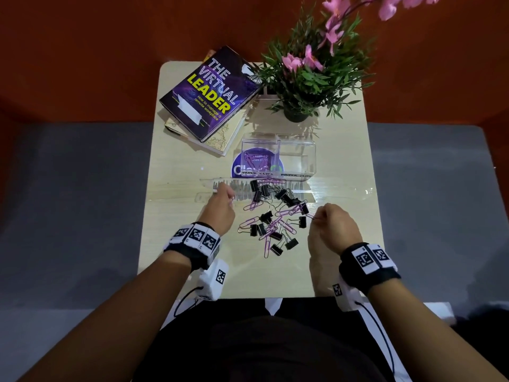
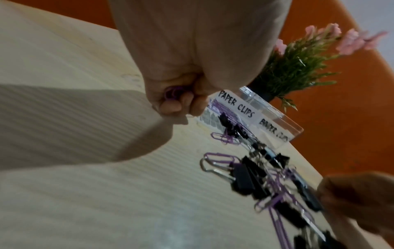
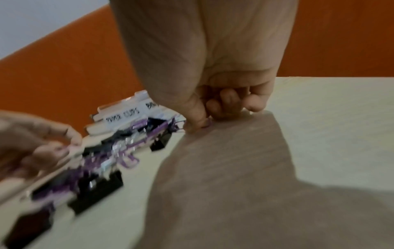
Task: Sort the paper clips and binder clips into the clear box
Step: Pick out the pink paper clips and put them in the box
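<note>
A heap of purple paper clips (image 1: 257,226) and black binder clips (image 1: 286,195) lies mid-table. Behind it stands the clear box (image 1: 297,158), two compartments labelled "paper clips" and "binder clips"; the left one holds a few purple clips (image 1: 254,158), the right looks bare. My left hand (image 1: 220,206), left of the heap, has its fingers curled round purple paper clips (image 2: 172,93). At the heap's right edge my right hand (image 1: 327,219) pinches a purple paper clip (image 1: 311,215) against the table (image 3: 319,118); the right wrist view is blurred.
A purple book (image 1: 209,92) on a stack sits at the back left. A potted plant with pink flowers (image 1: 305,78) stands at the back right, close behind the box. A round blue sticker (image 1: 238,168) lies under the box. The table's edges are near on both sides.
</note>
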### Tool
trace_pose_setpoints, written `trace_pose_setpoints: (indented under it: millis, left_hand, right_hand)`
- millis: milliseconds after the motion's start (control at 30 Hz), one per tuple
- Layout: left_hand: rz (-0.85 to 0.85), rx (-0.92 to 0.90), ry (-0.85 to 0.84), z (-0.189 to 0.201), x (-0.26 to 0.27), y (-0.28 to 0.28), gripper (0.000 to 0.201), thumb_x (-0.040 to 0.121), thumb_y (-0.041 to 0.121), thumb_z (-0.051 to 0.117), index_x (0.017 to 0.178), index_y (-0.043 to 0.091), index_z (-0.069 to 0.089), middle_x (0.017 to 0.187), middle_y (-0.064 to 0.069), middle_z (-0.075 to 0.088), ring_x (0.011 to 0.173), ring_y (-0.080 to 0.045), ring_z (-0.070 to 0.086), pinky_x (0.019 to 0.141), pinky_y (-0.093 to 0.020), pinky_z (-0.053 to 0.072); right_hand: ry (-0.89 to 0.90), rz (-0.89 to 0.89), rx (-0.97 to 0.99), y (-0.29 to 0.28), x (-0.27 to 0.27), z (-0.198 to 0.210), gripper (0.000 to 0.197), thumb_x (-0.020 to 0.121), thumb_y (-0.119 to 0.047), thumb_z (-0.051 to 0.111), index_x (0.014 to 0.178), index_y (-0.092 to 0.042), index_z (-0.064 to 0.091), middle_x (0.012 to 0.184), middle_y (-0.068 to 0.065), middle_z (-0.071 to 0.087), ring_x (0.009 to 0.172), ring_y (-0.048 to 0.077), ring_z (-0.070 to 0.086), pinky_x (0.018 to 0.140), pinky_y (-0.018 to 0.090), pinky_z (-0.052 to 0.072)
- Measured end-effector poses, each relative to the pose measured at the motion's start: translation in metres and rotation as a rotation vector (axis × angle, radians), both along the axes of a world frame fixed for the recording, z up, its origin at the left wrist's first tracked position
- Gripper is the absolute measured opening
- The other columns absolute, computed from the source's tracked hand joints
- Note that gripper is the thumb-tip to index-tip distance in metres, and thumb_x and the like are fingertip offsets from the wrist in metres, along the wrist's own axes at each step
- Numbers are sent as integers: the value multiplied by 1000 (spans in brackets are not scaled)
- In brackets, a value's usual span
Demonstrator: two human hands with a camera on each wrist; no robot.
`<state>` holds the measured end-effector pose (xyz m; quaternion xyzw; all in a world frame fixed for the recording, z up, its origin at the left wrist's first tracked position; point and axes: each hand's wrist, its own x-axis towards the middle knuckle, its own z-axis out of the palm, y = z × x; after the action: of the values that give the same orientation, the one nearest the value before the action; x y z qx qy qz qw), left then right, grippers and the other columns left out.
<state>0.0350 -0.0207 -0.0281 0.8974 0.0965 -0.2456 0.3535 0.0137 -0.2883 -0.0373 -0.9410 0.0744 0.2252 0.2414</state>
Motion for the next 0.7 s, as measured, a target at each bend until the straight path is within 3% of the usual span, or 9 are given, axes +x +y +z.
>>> trace_pose_setpoints:
  millis: [67, 167, 267, 366, 466, 566, 700]
  left_hand:
    - [-106, 37, 26, 2, -6, -2, 28, 91, -11, 32, 106, 11, 39, 82, -6, 49, 65, -20, 45, 58, -31, 34]
    - [-258, 111, 27, 1, -17, -7, 17, 99, 1, 30, 108, 10, 41, 71, -4, 52, 62, -23, 48, 56, -31, 35]
    - [-326, 201, 5, 2, -21, -10, 18, 101, 25, 41, 110, 10, 45, 88, -8, 65, 73, -28, 58, 62, -32, 40]
    - [-366, 261, -38, 2, -19, -13, 23, 96, 30, 55, 111, 13, 52, 100, -5, 67, 90, -29, 64, 67, -31, 40]
    - [-363, 279, -35, -1, -14, -19, 10, 94, 25, 58, 96, 14, 58, 91, -4, 68, 84, -28, 64, 64, -33, 42]
    - [-334, 279, 14, -3, -10, -22, 10, 93, 19, 60, 83, 16, 58, 79, 1, 64, 81, -26, 65, 63, -33, 45]
    - [-331, 278, 54, -1, -7, -21, 15, 93, 17, 60, 79, 18, 56, 82, 1, 67, 82, -25, 66, 66, -33, 48]
  right_hand:
    - [-8, -59, 59, 0, 4, 6, 11, 81, -2, 54, 81, -13, 54, 92, 11, 65, 84, 31, 60, 70, 34, 46]
    - [-95, -103, 151, 12, 18, 26, 14, 89, -9, 55, 79, -12, 47, 74, 0, 58, 69, 20, 52, 64, 30, 38]
    - [-217, -26, 208, 38, 48, 52, 16, 90, -10, 57, 78, -12, 46, 66, -7, 49, 60, 3, 46, 55, 29, 33]
    - [-286, 118, 150, 70, 82, 65, 15, 88, -9, 58, 79, -14, 47, 83, 0, 50, 65, 10, 46, 54, 24, 30]
    - [-271, 275, 66, 98, 108, 65, 6, 85, -7, 59, 87, -8, 54, 97, 7, 54, 80, 22, 53, 66, 29, 42]
    - [-191, 421, 32, 109, 118, 61, 22, 81, -6, 64, 102, -6, 58, 108, 13, 60, 93, 30, 60, 78, 37, 52]
    - [-283, 330, 127, 87, 103, 67, 29, 84, -3, 60, 111, -12, 63, 116, 9, 65, 102, 25, 60, 83, 29, 46]
